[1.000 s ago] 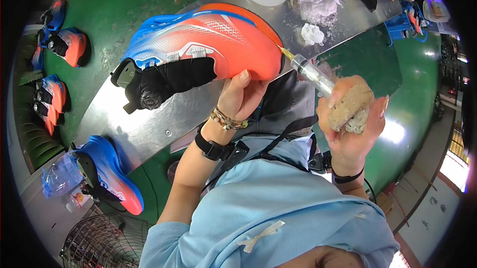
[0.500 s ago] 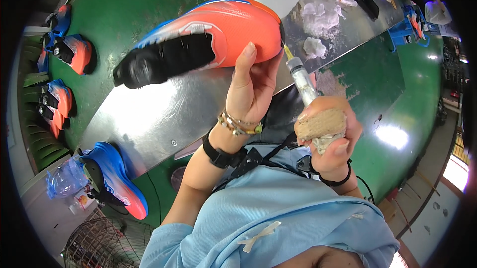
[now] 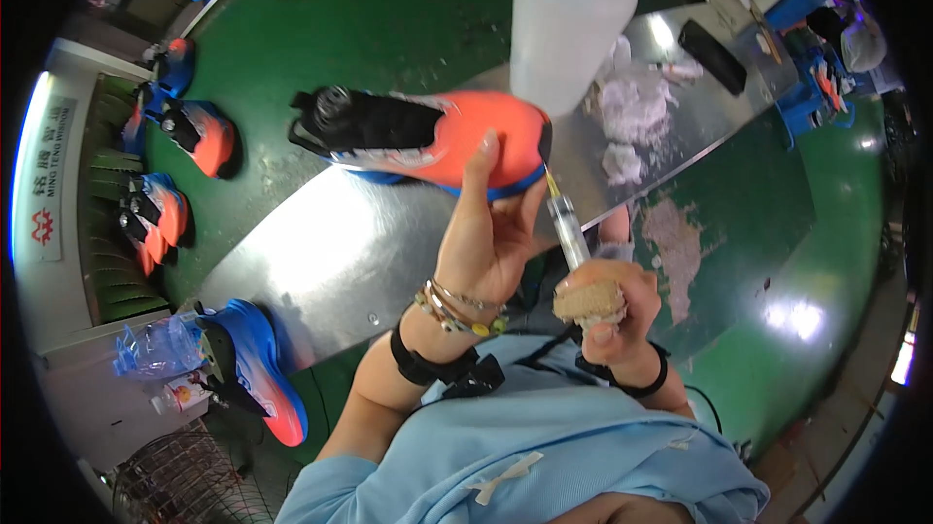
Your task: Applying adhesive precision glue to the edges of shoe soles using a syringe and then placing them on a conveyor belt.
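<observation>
An orange running shoe (image 3: 510, 135) with a black collar and blue sole is held up in my left hand (image 3: 486, 242), thumb on the upper and fingers underneath. Its toe points right. My right hand (image 3: 632, 315) is closed round a clear syringe (image 3: 568, 229) with a yellow needle hub. The needle tip is at the sole edge by the toe; whether it touches cannot be told. Also in that hand are a tan, sponge-like block (image 3: 589, 301) and a crumpled whitish wad beneath it.
A translucent white plastic jug (image 3: 569, 28) stands beyond the shoe on the metal table (image 3: 321, 271). Crumpled white tissue (image 3: 637, 106) and a black phone-like object (image 3: 712, 55) lie right of it. More shoes (image 3: 199, 140) stand at left. A blue-red shoe (image 3: 253, 364) sits near a plastic bottle (image 3: 165, 347).
The shoe has rolled and levelled, so its blue sole edge now shows along the bottom. My right hand has moved left with the syringe. The view has shifted, showing more of the jug.
</observation>
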`<state>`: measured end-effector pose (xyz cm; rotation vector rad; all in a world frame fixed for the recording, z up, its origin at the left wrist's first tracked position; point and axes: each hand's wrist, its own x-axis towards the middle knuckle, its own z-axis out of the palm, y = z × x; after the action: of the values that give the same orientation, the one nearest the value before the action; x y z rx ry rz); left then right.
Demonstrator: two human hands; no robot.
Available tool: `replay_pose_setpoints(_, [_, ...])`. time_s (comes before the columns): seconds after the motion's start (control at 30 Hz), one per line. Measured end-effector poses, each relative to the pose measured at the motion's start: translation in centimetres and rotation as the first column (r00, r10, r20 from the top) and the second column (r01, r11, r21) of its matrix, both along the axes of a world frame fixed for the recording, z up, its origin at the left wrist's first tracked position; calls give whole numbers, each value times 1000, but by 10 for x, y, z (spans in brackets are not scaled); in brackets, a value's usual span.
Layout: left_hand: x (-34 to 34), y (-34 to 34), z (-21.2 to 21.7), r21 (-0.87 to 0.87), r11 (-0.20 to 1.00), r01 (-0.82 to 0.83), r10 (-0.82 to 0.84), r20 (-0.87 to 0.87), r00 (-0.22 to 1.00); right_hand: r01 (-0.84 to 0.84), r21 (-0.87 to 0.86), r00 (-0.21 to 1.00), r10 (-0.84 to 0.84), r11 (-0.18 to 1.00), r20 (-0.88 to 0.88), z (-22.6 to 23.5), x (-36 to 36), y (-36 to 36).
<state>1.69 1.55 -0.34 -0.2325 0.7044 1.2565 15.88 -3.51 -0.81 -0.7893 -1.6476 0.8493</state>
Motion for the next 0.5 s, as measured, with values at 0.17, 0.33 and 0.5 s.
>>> replay_pose_setpoints(0.17, [-9, 4, 5, -7, 999, -43, 43, 66, 997, -37, -277, 874, -103, 960, -475, -11, -2, -16])
replay_pose_setpoints(0.33, [-90, 17, -36, -17, 995, 102, -101, 33, 994, 147, -24, 917, -145, 989, -371, 2, 31, 10])
replay_pose_setpoints(0.5, [-230, 69, -79, 403, 799, -446, 558, -220, 800, 128, -119, 945, -158, 985, -287, 3, 36, 6])
